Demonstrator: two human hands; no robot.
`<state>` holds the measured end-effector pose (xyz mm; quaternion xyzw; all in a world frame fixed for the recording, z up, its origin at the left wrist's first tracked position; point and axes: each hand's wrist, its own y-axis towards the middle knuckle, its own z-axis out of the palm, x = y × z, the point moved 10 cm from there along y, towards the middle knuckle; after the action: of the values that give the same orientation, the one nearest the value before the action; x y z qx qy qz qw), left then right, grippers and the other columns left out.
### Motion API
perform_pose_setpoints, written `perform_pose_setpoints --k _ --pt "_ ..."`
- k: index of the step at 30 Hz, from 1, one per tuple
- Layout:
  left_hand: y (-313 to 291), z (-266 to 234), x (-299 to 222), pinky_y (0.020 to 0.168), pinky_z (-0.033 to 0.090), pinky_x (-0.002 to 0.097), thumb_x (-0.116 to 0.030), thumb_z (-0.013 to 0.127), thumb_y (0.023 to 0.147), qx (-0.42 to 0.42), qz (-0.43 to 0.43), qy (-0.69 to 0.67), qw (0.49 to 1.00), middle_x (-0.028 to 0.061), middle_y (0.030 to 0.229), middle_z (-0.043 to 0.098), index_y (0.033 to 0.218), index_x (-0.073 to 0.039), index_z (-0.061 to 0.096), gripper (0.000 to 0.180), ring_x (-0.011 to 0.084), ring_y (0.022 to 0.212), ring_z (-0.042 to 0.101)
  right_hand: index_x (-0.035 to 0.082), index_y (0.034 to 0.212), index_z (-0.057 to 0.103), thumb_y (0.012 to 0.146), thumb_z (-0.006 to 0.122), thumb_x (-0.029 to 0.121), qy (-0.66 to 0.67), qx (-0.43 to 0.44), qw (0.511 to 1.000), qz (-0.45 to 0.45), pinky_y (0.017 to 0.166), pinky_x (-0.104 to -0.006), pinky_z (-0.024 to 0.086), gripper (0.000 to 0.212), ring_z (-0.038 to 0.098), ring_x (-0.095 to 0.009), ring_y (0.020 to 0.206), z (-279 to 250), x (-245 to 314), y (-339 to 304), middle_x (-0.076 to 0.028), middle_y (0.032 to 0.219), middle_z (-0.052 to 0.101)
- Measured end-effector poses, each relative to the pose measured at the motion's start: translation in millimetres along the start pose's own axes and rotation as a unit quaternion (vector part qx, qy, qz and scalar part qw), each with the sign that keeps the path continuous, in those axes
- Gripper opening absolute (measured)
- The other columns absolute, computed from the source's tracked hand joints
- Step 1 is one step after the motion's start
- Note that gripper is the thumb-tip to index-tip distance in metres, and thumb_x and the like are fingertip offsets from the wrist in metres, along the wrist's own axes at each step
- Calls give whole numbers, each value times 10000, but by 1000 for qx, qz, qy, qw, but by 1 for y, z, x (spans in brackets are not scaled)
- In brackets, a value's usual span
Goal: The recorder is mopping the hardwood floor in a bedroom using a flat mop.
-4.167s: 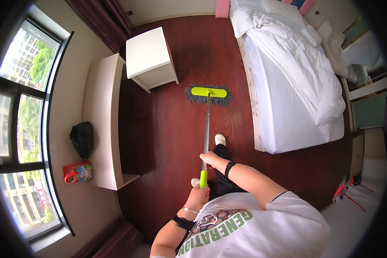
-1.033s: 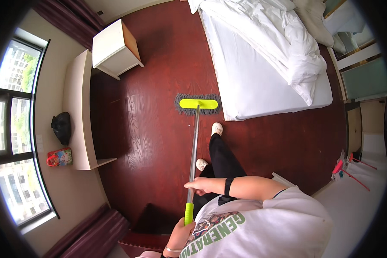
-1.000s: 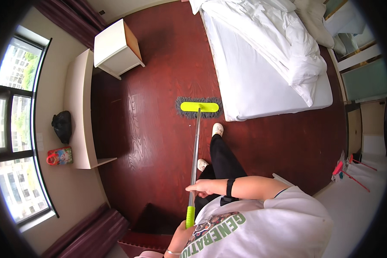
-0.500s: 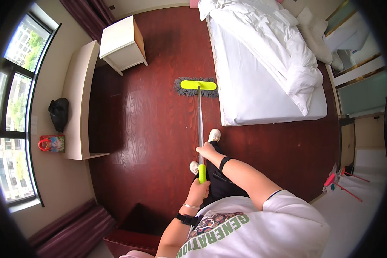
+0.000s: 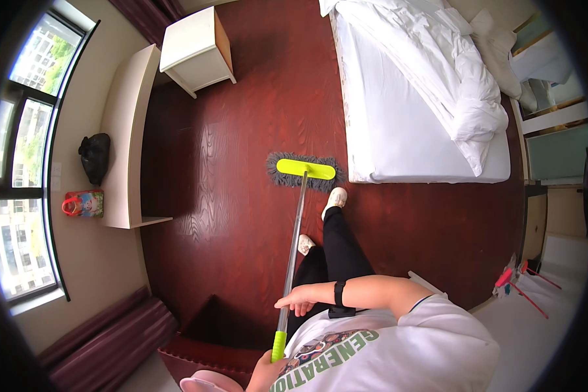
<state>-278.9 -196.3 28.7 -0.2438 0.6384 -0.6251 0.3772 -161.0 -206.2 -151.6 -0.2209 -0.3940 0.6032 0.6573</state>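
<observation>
A flat mop (image 5: 306, 169) with a lime-green plate and grey fringe lies on the dark red wooden floor, left of the bed's near corner. Its metal pole slants back toward my body. Low in the view, my left hand (image 5: 264, 372) is closed round the pole's green end grip, partly cut off by my shirt. Farther up the pole, my right hand (image 5: 298, 300) holds the metal tube loosely, some fingers fairly straight. My right shoe is just short of the fringe.
A bed (image 5: 424, 153) with rumpled white bedding stands at the right. White cabinet (image 5: 189, 39) and a pale desk (image 5: 125, 140) line the left side, a black bag (image 5: 95, 159) by the window. A dark red chair (image 5: 196, 356) is close at my lower left.
The mop head has come back toward me, away from the bed's side. Both hands have drawn the pole nearer my body and leftward, so the pole slants more.
</observation>
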Motion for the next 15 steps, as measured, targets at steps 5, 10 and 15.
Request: perform_pose_setpoints --k 5,10,15 --pt "35 21 -27 545 417 233 -123 592 796 -19 69 162 984 25 676 540 934 1 531 195 90 579 495 7 923 601 625 651 550 10 -107 994 -4 599 -306 457 622 600 -195 634 -53 0 2 -119 784 641" --pt "95 82 -79 403 322 229 -89 549 811 86 73 11 994 10 607 451 835 -39 468 98 89 452 416 15 732 578 661 657 366 121 -332 929 -114 400 -265 418 366 597 -166 502 -172 27 -34 -111 698 627" --pt "153 142 -142 386 317 214 -102 539 831 134 113 -45 983 3 623 460 843 -59 450 100 85 433 409 -88 1000 354 758 592 127 293 -446 798 -282 467 -323 501 402 589 -212 520 -220 44 -80 -157 658 573"
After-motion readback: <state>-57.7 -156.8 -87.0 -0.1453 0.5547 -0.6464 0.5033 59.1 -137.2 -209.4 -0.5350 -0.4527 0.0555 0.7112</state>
